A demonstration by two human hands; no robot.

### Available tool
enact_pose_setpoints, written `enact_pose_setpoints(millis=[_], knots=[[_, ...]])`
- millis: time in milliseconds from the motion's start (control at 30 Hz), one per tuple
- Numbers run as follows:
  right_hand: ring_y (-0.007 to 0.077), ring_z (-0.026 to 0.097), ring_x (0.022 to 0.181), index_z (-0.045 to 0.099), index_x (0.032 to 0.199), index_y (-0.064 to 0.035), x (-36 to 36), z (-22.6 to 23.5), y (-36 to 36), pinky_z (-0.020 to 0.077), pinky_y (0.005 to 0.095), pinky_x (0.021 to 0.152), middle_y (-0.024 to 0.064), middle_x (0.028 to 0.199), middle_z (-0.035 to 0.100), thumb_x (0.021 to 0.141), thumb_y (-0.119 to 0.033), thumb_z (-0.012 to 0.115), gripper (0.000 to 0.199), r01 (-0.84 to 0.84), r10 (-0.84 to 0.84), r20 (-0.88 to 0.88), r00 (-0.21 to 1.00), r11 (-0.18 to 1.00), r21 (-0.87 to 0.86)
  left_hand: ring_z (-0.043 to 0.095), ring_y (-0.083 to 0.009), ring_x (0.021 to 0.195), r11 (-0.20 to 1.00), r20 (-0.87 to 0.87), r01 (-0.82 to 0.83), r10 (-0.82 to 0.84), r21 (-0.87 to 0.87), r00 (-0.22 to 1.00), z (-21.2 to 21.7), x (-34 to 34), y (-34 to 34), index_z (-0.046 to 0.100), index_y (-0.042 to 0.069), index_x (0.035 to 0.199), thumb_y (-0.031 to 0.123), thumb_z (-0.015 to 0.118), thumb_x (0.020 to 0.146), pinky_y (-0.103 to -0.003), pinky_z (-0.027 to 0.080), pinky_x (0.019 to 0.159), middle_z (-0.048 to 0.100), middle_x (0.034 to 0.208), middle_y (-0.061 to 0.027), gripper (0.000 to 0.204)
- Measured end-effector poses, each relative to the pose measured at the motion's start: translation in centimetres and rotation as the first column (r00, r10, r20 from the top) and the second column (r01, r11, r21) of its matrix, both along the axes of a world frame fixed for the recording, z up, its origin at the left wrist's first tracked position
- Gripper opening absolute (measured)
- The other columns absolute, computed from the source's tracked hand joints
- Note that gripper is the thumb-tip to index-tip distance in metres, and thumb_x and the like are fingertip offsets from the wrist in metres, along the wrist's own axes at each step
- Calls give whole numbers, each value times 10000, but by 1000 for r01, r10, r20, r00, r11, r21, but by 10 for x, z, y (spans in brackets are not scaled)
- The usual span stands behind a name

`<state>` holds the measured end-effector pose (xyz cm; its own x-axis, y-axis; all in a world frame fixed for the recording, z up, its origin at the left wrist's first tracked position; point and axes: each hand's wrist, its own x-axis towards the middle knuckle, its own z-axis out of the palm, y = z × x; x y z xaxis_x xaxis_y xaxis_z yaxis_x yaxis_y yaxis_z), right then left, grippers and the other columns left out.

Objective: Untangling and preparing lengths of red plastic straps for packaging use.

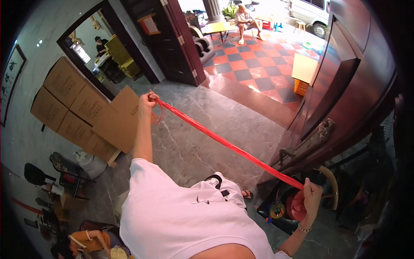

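Your left hand (148, 99), stretched forward, grips the red strip (228, 144), which runs taut to your right hand (313, 197), clasping it lower down by a red roll (296, 207). Stacked cartons (67, 95) stand to your left, contents hidden.

Around one red strip (228, 146) are counted: one left hand (148, 100) and one right hand (313, 197) at its ends; one red roll (296, 208) below its right end; one white van (307, 13), one stool (299, 26) and one seated person (244, 20) beyond it; one framed wall hanging (13, 75) left of it.
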<state>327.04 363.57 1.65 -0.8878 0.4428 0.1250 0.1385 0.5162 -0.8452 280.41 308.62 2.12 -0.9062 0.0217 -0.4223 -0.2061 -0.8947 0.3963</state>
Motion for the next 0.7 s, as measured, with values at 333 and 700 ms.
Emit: enact_pose_setpoints(millis=[333,700], knots=[[29,232,503,292,555,-44,32,-91,47,208,268,457,-49,506,275,903,-150,494,416,92,-104,-54,993,979,-182,397,-139,486,980,-480,32,-125,-197,868,69,-24,-35,473,57,765,31,464,812,-305,390,523,379,554,-8,55],[75,305,535,416,598,23,-3,-92,27,278,319,465,58,523,294,876,-281,519,425,135,-123,68,990,968,-211,335,-129,467,728,-180,-133,13,-673,984,64,-101,-49,498,84,770,48,426,863,-257,359,478,378,559,-24,123]])
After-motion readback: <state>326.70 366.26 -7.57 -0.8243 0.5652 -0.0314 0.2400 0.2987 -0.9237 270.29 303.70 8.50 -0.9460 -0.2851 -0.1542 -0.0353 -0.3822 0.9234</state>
